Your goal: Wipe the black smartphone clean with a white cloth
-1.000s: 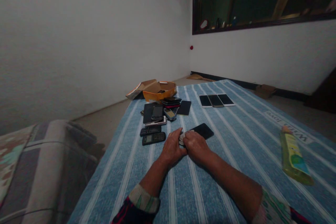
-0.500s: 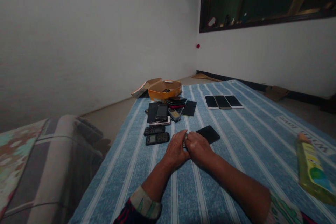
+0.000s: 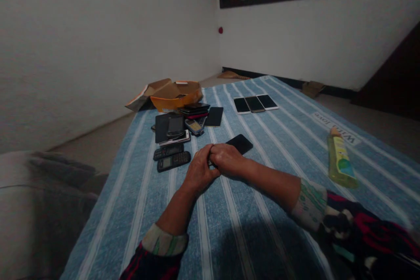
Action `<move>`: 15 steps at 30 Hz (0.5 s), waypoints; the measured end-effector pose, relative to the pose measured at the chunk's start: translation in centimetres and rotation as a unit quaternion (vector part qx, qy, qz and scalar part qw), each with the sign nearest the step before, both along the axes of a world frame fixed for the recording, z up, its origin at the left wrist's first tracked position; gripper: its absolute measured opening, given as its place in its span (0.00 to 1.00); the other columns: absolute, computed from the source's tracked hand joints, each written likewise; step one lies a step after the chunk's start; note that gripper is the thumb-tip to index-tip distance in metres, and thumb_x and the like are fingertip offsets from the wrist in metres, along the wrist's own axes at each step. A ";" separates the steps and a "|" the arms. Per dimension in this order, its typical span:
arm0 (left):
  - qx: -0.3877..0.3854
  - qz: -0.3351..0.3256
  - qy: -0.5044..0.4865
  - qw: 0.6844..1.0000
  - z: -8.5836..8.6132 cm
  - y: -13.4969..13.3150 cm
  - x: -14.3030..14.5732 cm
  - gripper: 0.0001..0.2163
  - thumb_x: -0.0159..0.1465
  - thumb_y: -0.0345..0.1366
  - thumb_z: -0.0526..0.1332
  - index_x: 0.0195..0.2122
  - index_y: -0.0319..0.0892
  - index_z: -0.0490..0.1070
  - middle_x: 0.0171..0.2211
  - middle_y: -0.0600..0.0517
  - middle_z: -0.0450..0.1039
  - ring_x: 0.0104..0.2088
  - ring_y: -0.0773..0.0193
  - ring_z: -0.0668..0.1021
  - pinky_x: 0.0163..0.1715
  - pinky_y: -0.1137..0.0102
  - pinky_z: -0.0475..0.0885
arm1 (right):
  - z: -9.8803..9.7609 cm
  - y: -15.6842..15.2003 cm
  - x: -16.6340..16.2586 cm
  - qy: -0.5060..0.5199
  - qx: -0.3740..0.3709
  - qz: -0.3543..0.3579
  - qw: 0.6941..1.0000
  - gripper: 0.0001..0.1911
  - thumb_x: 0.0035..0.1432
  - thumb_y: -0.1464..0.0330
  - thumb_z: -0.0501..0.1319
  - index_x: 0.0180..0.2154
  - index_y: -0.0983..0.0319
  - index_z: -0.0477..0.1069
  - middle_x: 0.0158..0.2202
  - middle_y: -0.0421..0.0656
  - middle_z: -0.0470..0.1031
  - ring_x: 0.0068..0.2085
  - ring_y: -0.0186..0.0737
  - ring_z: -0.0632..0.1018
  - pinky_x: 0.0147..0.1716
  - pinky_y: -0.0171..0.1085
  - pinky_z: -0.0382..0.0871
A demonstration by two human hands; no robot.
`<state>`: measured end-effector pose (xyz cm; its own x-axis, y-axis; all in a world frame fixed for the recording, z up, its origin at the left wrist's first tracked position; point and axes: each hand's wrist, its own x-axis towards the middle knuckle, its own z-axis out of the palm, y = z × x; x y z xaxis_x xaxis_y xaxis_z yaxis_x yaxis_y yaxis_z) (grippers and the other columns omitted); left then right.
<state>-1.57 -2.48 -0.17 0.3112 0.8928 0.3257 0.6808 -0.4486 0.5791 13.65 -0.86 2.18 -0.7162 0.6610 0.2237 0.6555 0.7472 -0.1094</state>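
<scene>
My left hand [image 3: 198, 167] and my right hand [image 3: 229, 159] meet over the striped cloth, fingers closed around a small mobile phone [image 3: 210, 163] that they mostly hide. Just beyond my right hand lies a black smartphone [image 3: 241, 143], dark screen up. To the left of my left hand, two black keypad phones, one nearer [image 3: 173, 161] and one farther [image 3: 168, 151], lie side by side. Behind them is a pile of phones [image 3: 175, 127], with a grey-blue keypad phone [image 3: 194, 126] at its right edge.
An open orange cardboard box [image 3: 177, 101] stands at the far left, beside stacked dark phones [image 3: 194, 110] and a flat black phone [image 3: 215, 116]. Three smartphones [image 3: 255, 104] lie in a row at the back. A yellow-green bottle [image 3: 341, 159] lies at right on the blue striped cloth [image 3: 278, 157].
The view has shifted, so everything appears farther left and higher, and more of my right sleeve shows. My hands stay together around the small phone; the other phones keep their places.
</scene>
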 end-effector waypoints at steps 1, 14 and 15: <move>-0.003 -0.003 0.002 1.000 0.1 0.0 0.1 0.34 0.49 0.32 0.67 0.58 0.40 0.61 0.53 0.43 0.72 0.53 0.47 0.74 0.54 0.53 0.70 | 0.1 0.2 0.1 -0.006 0.005 0.006 1.000 0.11 0.61 0.74 0.57 0.42 0.69 0.76 0.43 0.50 0.76 0.45 0.44 0.74 0.44 0.38 0.65; 0.005 0.008 0.043 0.999 0.1 0.3 0.3 0.32 0.50 0.35 0.67 0.57 0.40 0.63 0.52 0.42 0.73 0.52 0.46 0.75 0.53 0.53 0.71 | 0.1 0.0 1.6 -0.055 0.051 0.066 0.995 0.10 0.63 0.72 0.56 0.36 0.68 0.76 0.36 0.49 0.75 0.40 0.44 0.74 0.40 0.39 0.67; 0.006 0.005 0.045 0.999 0.1 0.3 0.3 0.32 0.50 0.35 0.66 0.57 0.40 0.64 0.53 0.42 0.73 0.52 0.46 0.75 0.53 0.53 0.71 | 0.2 -0.1 1.8 -0.058 0.053 0.069 0.995 0.11 0.63 0.72 0.55 0.36 0.68 0.76 0.35 0.49 0.75 0.40 0.44 0.74 0.40 0.39 0.66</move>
